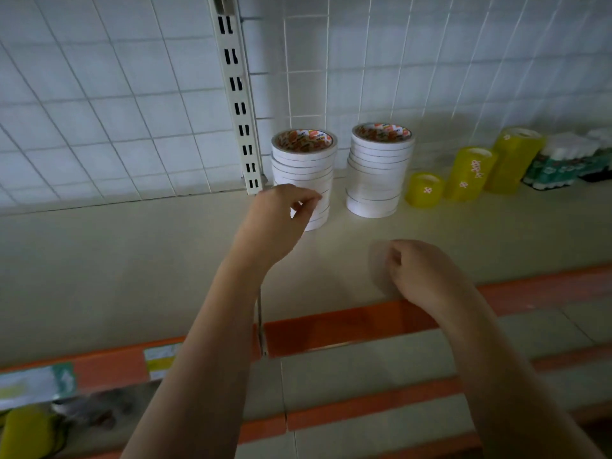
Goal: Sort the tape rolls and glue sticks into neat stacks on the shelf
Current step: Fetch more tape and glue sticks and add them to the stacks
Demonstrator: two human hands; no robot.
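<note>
Tape stacks (304, 173); yellow rolls (470, 172) nearby.

The two tape roll stacks (304, 175) are white with orange-patterned cores. Yellow tape packs (470, 173) carry white-and-red marks. The shelf (132, 260) is cream with an orange edge strip (331, 326); the wire grid (99, 111) is white

Left hand (281, 213) touches tape stack (303, 173) — right hand (414, 266) curled.

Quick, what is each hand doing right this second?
Left hand: fingers curled against the left stack of white tape rolls; a real grip cannot be told.
Right hand: curled, blurred, apparently holding nothing.
</note>
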